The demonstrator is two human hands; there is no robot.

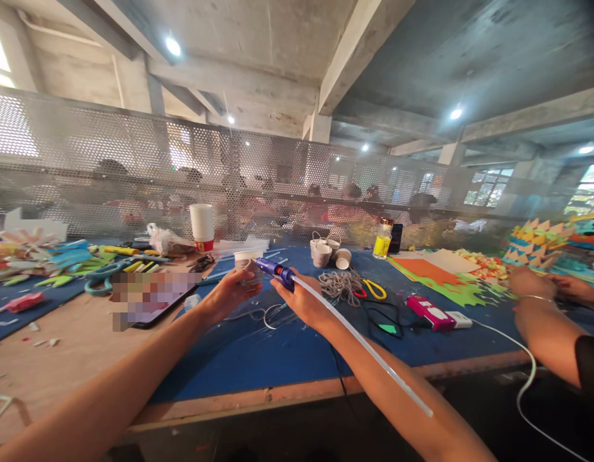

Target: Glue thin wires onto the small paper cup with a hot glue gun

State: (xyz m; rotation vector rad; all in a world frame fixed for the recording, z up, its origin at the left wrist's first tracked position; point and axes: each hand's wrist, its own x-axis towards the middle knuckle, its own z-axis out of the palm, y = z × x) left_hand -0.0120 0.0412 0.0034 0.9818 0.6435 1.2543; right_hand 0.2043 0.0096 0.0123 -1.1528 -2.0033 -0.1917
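Note:
My left hand [233, 294] is closed around a small paper cup [247, 258], its pale rim showing above my fingers. Grey cord appears to be wrapped on the cup's side, partly hidden by the hand. In my right hand [301, 296] is a blue hot glue gun [273, 268], its nozzle close to the cup's rim. A long translucent glue stick [368, 346] sticks out of the gun's back and runs above my forearm. A loose heap of grey cord [342, 287] lies just right of the gun. Behind it stand several small cord-wrapped cups [322, 253].
Scissors [374, 290], a pink power strip [431, 312] and a yellow-labelled bottle [383, 239] are to the right. Left are a tablet [164, 300], teal scissors [104, 276] and stacked paper cups [201, 224]. A co-worker's arm [542, 321] reaches in at right. A perforated metal screen [277, 186] stands behind.

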